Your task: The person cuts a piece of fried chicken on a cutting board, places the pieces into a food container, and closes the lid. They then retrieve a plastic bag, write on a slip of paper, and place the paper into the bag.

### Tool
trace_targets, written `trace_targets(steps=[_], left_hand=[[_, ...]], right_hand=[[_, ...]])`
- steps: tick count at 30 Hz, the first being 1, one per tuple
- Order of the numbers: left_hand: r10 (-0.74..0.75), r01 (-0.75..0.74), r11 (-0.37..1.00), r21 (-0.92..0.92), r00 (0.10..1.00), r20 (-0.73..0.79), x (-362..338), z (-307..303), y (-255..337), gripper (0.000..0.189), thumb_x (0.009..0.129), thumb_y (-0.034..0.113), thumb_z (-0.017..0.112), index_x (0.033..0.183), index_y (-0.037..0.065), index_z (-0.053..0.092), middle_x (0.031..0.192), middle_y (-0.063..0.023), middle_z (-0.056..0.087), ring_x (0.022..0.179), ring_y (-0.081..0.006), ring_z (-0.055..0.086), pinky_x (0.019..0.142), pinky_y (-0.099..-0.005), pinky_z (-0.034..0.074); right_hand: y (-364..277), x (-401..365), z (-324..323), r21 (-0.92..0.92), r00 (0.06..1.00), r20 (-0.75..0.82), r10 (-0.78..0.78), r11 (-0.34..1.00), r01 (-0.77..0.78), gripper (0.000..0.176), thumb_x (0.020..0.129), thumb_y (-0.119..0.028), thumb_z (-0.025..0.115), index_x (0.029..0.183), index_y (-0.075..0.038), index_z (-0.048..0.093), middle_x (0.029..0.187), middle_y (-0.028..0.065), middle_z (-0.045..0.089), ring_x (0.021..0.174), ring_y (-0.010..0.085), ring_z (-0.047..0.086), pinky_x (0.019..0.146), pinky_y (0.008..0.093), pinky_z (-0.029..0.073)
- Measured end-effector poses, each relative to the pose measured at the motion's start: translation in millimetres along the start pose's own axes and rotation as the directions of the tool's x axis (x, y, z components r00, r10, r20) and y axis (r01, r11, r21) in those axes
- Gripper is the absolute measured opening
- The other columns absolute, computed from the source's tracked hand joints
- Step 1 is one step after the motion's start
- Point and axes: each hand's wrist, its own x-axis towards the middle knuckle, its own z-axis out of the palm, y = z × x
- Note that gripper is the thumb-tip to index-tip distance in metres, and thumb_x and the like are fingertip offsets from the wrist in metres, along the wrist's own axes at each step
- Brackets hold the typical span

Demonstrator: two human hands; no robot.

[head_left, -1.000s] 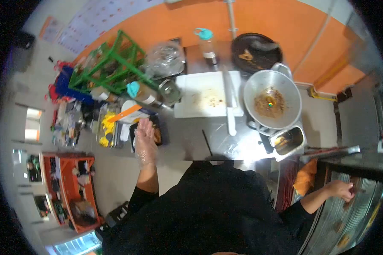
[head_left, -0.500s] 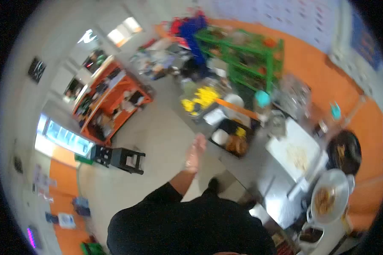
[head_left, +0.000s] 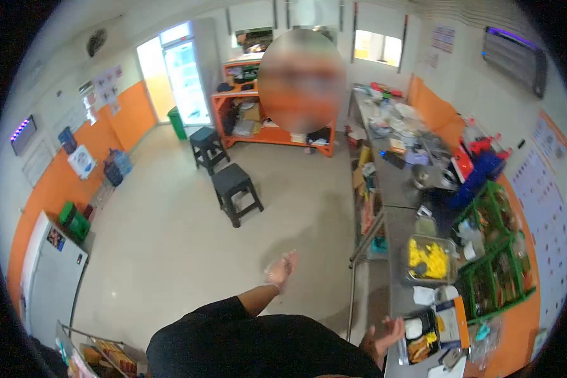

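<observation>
My left hand [head_left: 281,269], in a clear plastic glove, is held out over the floor with its fingers stretched and nothing in it. My right hand [head_left: 384,334] is at the table's edge, fingers apart, fingertips right by the left side of a black food tray [head_left: 429,313]. White rice [head_left: 413,327], yellow egg [head_left: 431,337] and a browned piece of food [head_left: 418,349] lie in the tray. Behind it stands a clear container of yellow egg [head_left: 429,258]. An orange-edged box [head_left: 461,315] sits just right of the tray.
A long steel table [head_left: 400,236] runs along the right, with a green rack [head_left: 498,264] against the wall. Two black stools [head_left: 234,183] stand on the floor. Ahead is an orange shelf [head_left: 271,132]; a white fridge [head_left: 53,271] is at left.
My view has swung round, bringing the stools and far shelf to the middle and the table to the right. My right hand now shows beside the tray; my left hand stays stretched out.
</observation>
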Motion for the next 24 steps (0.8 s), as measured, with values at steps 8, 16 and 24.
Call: trace_targets(steps=[8, 16, 24], left_hand=[[0.042, -0.069, 0.991, -0.116, 0.974, -0.223, 92, -98, 37, 0.049, 0.103, 0.038, 0.045, 0.142, 0.008, 0.049, 0.144, -0.0058, 0.053, 0.128, -0.0225, 0.052, 0.111, -0.0366, 0.037], [0.009, -0.014, 1.000, -0.020, 0.973, -0.232, 208, -72, 82, 0.050, 0.102, 0.027, 0.050, 0.145, 0.002, 0.044, 0.149, -0.0120, 0.047, 0.134, -0.0308, 0.047, 0.111, -0.0390, 0.036], [0.024, -0.013, 0.994, 0.111, 0.995, -0.097, 366, -43, 122, 0.052, 0.104, 0.021, 0.034, 0.153, 0.006, 0.029, 0.157, -0.0127, 0.032, 0.141, -0.0320, 0.038, 0.115, -0.0406, 0.030]], right_hand=[[17, 130, 131, -0.120, 0.905, 0.424, -0.038, 0.988, 0.098, 0.029, 0.091, -0.017, 0.068, 0.068, -0.001, 0.058, 0.061, 0.0193, 0.055, 0.048, 0.0351, 0.051, 0.048, 0.0443, 0.038], [76, 245, 176, -0.319, 0.999, -0.037, 0.014, 0.947, -0.025, 0.009, 0.092, -0.008, 0.060, 0.099, -0.002, 0.062, 0.083, 0.0188, 0.064, 0.069, 0.0403, 0.063, 0.062, 0.0451, 0.051], [177, 301, 275, -0.347, 0.703, 0.339, 0.626, 0.777, -0.525, 0.024, 0.093, -0.011, 0.053, 0.112, -0.010, 0.068, 0.132, 0.0210, 0.057, 0.113, 0.0363, 0.061, 0.092, 0.0368, 0.052]])
